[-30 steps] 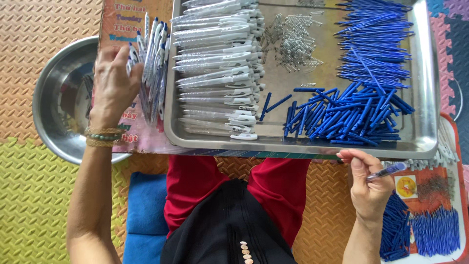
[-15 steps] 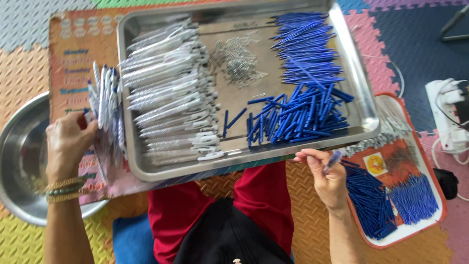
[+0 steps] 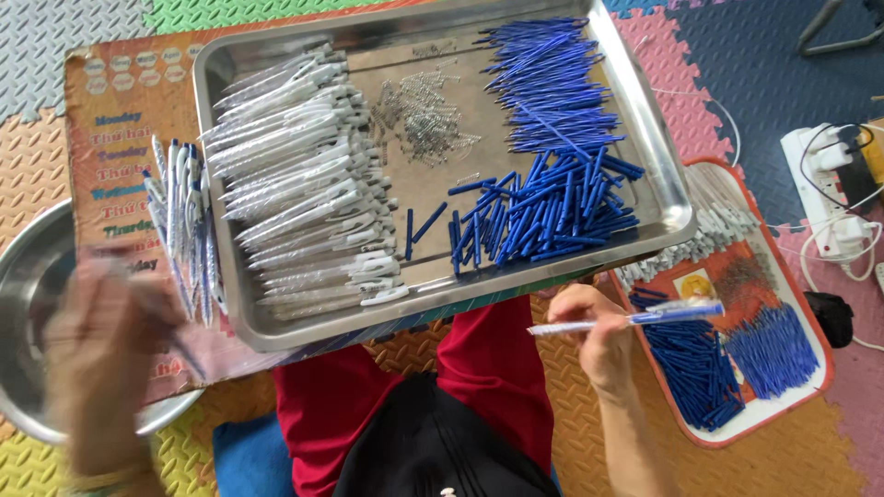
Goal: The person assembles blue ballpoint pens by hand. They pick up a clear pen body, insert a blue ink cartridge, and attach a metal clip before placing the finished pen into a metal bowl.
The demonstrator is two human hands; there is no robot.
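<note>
Pens are partly done: right hand (image 3: pixel 603 345) grips one pen (image 3: pixel 626 320) near the tray (image 3: pixel 663 198). Left hand (image 3: pixel 97 359) is blurred, cannot tell. Finished pens (image 3: pixel 184 225) lie beside it; many barrels (image 3: pixel 304 175) and blue parts (image 3: pixel 543 212) wait.

You've got one steel tray (image 3: pixel 668 198) | one steel bowl (image 3: pixel 23 276) | one red-rimmed tray (image 3: pixel 810 391) | one pen (image 3: pixel 612 321) in your right hand (image 3: pixel 599 342) | barrels, blue parts, springs: too many to count
</note>
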